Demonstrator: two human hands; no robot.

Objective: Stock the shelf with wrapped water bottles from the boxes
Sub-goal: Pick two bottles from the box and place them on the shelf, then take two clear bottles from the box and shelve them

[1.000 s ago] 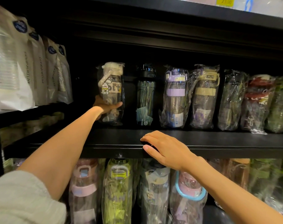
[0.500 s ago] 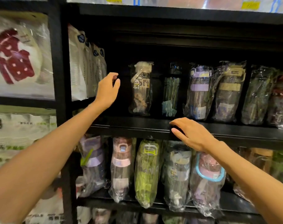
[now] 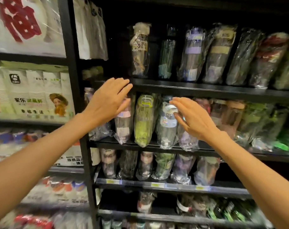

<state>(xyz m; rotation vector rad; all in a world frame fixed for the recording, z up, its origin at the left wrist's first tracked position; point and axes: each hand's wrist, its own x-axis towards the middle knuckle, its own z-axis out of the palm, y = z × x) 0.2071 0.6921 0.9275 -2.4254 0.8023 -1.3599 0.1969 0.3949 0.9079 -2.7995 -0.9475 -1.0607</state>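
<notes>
A black shelf (image 3: 198,90) carries a row of wrapped water bottles; the leftmost one, with a white lid and cartoon label (image 3: 139,48), stands upright with bare shelf to its left. On the tier below stand more wrapped bottles, among them a green one (image 3: 143,119) and a clear one with a blue label (image 3: 167,124). My left hand (image 3: 107,100) hovers empty, fingers spread, in front of the upper shelf's edge and a pink-banded bottle (image 3: 123,124). My right hand (image 3: 191,118) hangs open just right of the clear bottle, holding nothing.
A black upright post (image 3: 71,63) separates this bay from a left bay stacked with white paper-cup packs (image 3: 36,91). White bags (image 3: 91,28) hang at the upper left. Lower tiers (image 3: 165,185) hold more wrapped bottles. No boxes are in view.
My left hand came away from the upper shelf and dropped to its front edge. My right hand lifted off that edge and sank to the tier below. The view tilted down and pulled back.
</notes>
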